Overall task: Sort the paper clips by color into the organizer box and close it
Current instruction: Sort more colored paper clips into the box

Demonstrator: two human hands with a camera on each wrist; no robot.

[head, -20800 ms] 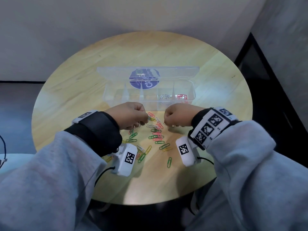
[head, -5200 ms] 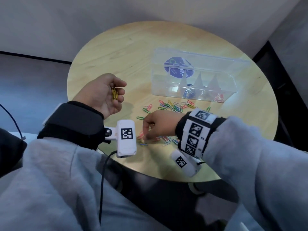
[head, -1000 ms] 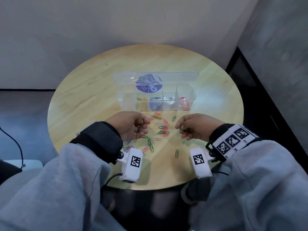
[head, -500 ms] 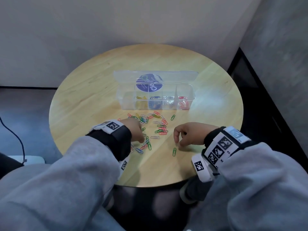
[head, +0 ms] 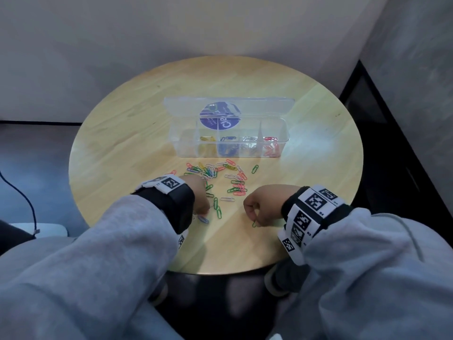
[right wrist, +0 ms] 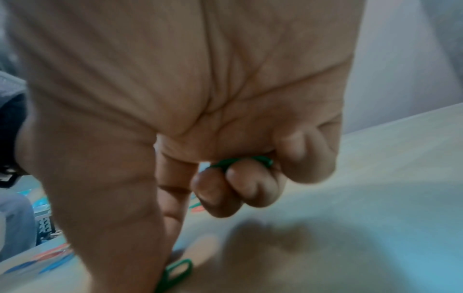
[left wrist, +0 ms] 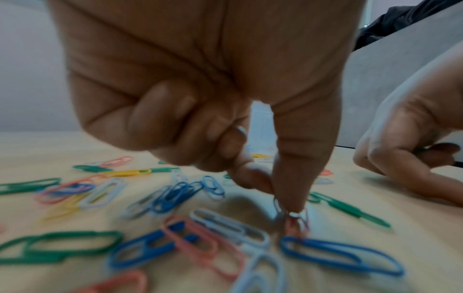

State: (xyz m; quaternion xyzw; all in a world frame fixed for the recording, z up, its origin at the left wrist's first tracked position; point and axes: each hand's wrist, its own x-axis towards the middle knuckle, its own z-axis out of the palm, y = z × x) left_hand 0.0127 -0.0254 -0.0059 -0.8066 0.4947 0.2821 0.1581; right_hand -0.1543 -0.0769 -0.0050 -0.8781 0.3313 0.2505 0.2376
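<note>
Right hand (head: pixel 263 207) fingers (right wrist: pixel 215 190), green wire paper clips curled in the palm, pinch a green clip (head: pixel 254 224) on the round wooden desk (head: pixel 306 148); left hand (head: pixel 199 195) fingers pinch clips from the scatter; clear plastic organizer box (head: pixel 230 155) open beyond both.

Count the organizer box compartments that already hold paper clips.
4, side by side: yellow clips, blue clips, white clips, red clips at the right end. Leftmost looks empty.
</note>
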